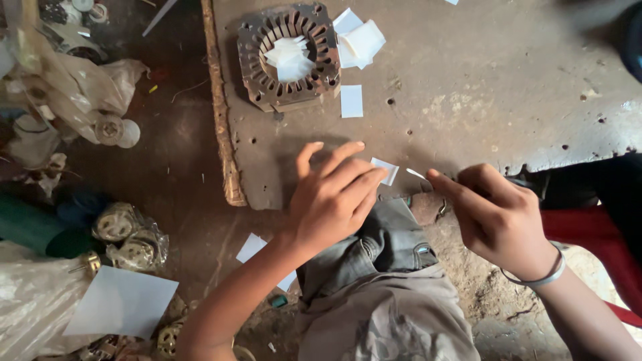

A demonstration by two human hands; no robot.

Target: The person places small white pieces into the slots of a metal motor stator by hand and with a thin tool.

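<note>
Paper slip (pixel 384 170) is pinched flat by left hand (pixel 332 200) and thin strip (pixel 416 174) gripped by right hand (pixel 496 217) on table (pixel 468 80) below stator core (pixel 289 57), whose slots look unlined, slips loose inside.

We see a worn grey-brown board (pixel 468 87) lying on the dirt floor (pixel 167 167). Ahead of our left hand (pixel 331 200) a slotted metal motor core (pixel 289 57) sits on it, loose white paper slips (pixel 361 41) just beside, one slip (pixel 352 101) nearer us.
</note>
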